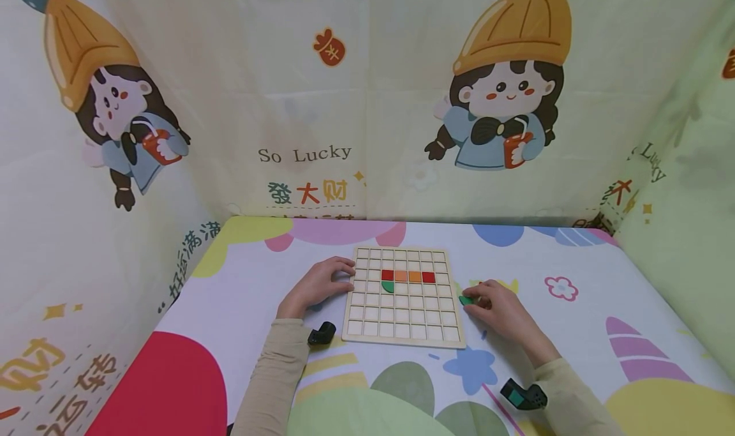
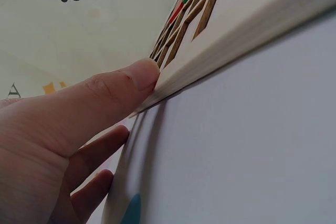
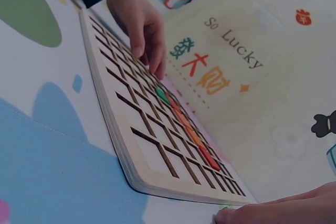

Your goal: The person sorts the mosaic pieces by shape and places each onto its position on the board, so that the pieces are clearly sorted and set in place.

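A wooden grid board (image 1: 402, 343) lies on the table. Along one row sit a red square (image 1: 387, 275), two orange squares (image 1: 408, 276) and another red square (image 1: 428, 277). Below the left red square is a green quarter-round piece (image 1: 388, 286). My left hand (image 1: 317, 286) rests at the board's left side; its thumb (image 2: 142, 74) touches the wooden edge in the left wrist view. Just off the board's right edge, my right hand (image 1: 502, 311) pinches a small green piece (image 1: 465, 300). Fingers hide most of that piece, so its full shape cannot be told.
A patterned cloth (image 1: 551, 334) covers the table. Printed curtains (image 1: 396, 104) enclose the back and both sides. Each wrist bears a small black device, one by the left sleeve (image 1: 321, 334) and one by the right (image 1: 524, 394).
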Motion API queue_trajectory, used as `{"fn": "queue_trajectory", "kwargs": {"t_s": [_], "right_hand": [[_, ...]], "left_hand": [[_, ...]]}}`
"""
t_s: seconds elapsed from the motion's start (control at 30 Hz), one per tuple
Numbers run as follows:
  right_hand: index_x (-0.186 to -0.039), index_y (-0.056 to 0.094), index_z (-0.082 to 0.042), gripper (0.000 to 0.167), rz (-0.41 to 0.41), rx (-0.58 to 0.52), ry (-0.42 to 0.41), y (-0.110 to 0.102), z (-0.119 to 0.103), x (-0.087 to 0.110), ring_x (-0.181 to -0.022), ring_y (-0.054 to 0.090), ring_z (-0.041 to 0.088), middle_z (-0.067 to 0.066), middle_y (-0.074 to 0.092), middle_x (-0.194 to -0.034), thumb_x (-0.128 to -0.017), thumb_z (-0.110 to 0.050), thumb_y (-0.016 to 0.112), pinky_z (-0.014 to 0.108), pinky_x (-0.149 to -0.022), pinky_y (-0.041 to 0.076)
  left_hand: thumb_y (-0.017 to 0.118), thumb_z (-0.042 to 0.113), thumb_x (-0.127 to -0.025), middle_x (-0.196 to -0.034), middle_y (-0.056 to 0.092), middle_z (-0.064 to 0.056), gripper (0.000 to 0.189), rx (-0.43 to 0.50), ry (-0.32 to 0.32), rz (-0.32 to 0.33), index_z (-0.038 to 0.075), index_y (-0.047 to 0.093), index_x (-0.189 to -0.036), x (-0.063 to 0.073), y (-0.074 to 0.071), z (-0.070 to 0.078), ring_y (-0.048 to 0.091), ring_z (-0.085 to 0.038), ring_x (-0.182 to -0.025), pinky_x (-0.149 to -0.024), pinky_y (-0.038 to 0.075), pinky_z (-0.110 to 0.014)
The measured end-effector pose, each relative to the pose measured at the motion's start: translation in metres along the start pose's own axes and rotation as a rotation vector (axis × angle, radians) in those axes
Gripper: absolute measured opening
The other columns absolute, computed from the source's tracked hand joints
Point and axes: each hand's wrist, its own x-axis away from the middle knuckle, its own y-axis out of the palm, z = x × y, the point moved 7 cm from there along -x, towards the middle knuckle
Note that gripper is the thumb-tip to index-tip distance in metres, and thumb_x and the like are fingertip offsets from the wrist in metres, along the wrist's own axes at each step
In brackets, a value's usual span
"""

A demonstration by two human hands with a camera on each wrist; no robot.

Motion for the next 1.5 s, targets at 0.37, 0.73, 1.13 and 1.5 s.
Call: {"fn": "queue_trajectory", "kwargs": {"t_s": [0.37,0.73,1.13,1.5], "right_hand": [[-0.106,0.072,-0.005,0.024,-0.003,0.002,0.012,0.0,0.0,0.001,-0.076,0.049,0.012,0.0,0.058,-0.09,-0.084,-0.013,0.077,0.026,-0.062,0.046],[-0.109,0.07,-0.003,0.024,0.026,-0.01,0.014,-0.003,0.0,0.0,-0.081,0.055,0.015,0.006,0.06,-0.097,-0.086,-0.008,0.074,0.033,-0.071,0.053],[-0.11,0.07,-0.002,0.025,0.066,-0.061,0.041,-0.007,-0.004,-0.002,-0.081,0.056,0.018,0.011,0.061,-0.104,-0.086,-0.007,0.074,0.031,-0.071,0.055],[-0.111,0.07,-0.002,0.025,0.079,-0.093,0.035,-0.012,-0.013,-0.005,-0.084,0.061,0.019,0.014,0.062,-0.109,-0.087,-0.007,0.073,0.034,-0.075,0.058]], "left_hand": [[0.077,0.018,-0.086,-0.133,0.059,-0.002,0.026,-0.009,-0.02,-0.005,0.01,0.071,-0.109,-0.001,0.0,0.002,0.048,-0.023,-0.131,-0.112,0.036,-0.039],[0.076,0.017,-0.086,-0.133,0.059,-0.003,0.026,0.0,-0.027,-0.012,0.01,0.071,-0.11,0.001,0.0,0.001,0.048,-0.023,-0.13,-0.112,0.036,-0.04],[0.076,0.018,-0.086,-0.133,0.058,-0.003,0.027,-0.002,-0.02,-0.015,0.009,0.071,-0.111,0.001,-0.001,0.002,0.047,-0.024,-0.131,-0.112,0.036,-0.04],[0.076,0.018,-0.086,-0.134,0.058,-0.004,0.027,0.0,-0.007,-0.013,0.008,0.07,-0.111,0.001,-0.002,0.002,0.047,-0.025,-0.131,-0.113,0.035,-0.041]]}}
